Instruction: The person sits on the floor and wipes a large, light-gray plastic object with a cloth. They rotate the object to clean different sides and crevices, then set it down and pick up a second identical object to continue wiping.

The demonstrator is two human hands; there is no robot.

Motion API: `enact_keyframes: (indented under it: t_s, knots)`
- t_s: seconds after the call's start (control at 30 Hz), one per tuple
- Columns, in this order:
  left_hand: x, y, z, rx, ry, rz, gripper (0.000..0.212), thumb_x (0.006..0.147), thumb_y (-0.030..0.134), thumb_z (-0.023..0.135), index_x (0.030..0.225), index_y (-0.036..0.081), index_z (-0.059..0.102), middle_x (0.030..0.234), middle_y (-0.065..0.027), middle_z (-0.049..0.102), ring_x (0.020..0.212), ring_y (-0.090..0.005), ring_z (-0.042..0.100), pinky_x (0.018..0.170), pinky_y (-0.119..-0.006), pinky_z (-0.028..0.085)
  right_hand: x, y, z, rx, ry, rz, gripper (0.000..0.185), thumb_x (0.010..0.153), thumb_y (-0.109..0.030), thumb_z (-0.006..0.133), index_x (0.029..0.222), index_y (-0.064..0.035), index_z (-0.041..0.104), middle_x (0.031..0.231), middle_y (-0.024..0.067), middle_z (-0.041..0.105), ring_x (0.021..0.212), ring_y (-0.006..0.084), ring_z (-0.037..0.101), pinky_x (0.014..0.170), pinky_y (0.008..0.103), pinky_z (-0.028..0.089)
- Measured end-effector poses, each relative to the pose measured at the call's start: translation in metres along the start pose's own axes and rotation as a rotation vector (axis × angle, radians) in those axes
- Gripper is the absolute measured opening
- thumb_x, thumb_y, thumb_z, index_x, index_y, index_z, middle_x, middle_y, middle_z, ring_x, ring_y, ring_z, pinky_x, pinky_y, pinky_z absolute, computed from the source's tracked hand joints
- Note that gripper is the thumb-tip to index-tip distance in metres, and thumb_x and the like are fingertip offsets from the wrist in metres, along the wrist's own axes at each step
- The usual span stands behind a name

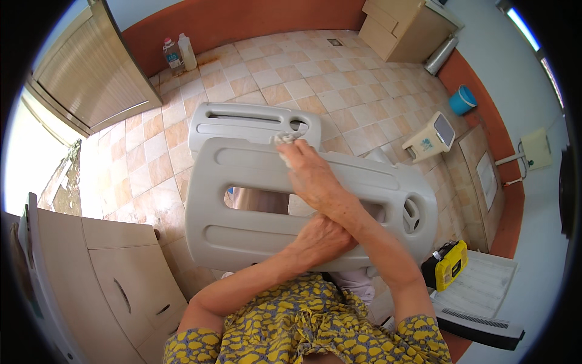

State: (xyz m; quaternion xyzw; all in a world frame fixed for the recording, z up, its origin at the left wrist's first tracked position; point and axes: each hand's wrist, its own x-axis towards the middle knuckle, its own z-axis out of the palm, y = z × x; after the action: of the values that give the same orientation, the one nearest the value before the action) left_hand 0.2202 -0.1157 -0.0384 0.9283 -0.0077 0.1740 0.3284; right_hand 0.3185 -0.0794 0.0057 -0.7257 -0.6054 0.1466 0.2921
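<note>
A large grey moulded plastic panel [254, 168], shaped like a bed side rail, lies before me. It has a long slot and a rounded hole. My right hand [311, 175] presses a crumpled whitish cloth [286, 136] against its far edge. Under my crossed right forearm, my left hand [323, 239] rests at the panel's near half; its fingers are partly hidden. Just beyond is a second grey plastic panel [241, 129], similar in form and partly covered by the first. Through the long slot a shiny metal surface [261, 200] shows.
A beige cabinet [122, 273] stands at left, below an open door [95, 68]. Two plastic bottles [179, 54] are by the far wall. On the right are a step stool [429, 139], a blue bucket [463, 100] and a yellow-and-black toolbox [448, 266]. The floor is tiled [282, 91].
</note>
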Motion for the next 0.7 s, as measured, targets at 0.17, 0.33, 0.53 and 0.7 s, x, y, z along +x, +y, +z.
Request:
enact_keyframes:
  t_s: [0.17,0.33,0.53,0.7]
  knots:
    - [-0.005,0.003,-0.008,-0.191,0.025,-0.111,0.027,0.092,0.025,0.062,0.109,0.003,0.059,0.101,-0.0203,0.061,0.098,-0.0349,0.059,0.084,-0.046,0.045,0.039,-0.048,0.046,0.030,-0.084,-0.389,0.044,0.087,-0.001,0.063,0.131,-0.0059,0.057,0.134,0.0172,0.053,0.124,0.0357,0.052,0.108,0.0452,0.043]
    - [-0.004,0.003,-0.003,-0.003,0.071,-0.003,0.028,0.091,0.025,0.064,0.106,0.002,0.061,0.101,-0.0210,0.062,0.100,-0.0357,0.059,0.085,-0.047,0.045,0.038,-0.019,0.013,0.055,-0.230,-0.358,0.037,0.088,-0.001,0.061,0.125,-0.0010,0.061,0.134,0.0212,0.053,0.126,0.0383,0.050,0.108,0.0456,0.043]
    - [0.006,0.007,-0.013,-0.151,-0.162,-0.166,0.035,0.089,0.026,0.066,0.114,0.002,0.063,0.109,-0.0204,0.064,0.108,-0.0371,0.059,0.090,-0.046,0.048,0.052,-0.044,0.040,0.047,-0.187,-0.270,0.033,0.089,0.002,0.057,0.122,0.0001,0.061,0.133,0.0211,0.052,0.122,0.0389,0.052,0.107,0.0468,0.044]
    - [-0.001,0.013,-0.022,-0.002,-0.061,-0.076,0.034,0.090,0.028,0.067,0.113,0.004,0.063,0.108,-0.0181,0.065,0.106,-0.0360,0.060,0.088,-0.046,0.048,0.067,-0.051,0.058,-0.093,-0.156,-0.458,0.034,0.085,0.003,0.060,0.118,0.0006,0.064,0.132,0.0160,0.055,0.119,0.0346,0.054,0.104,0.0424,0.046]
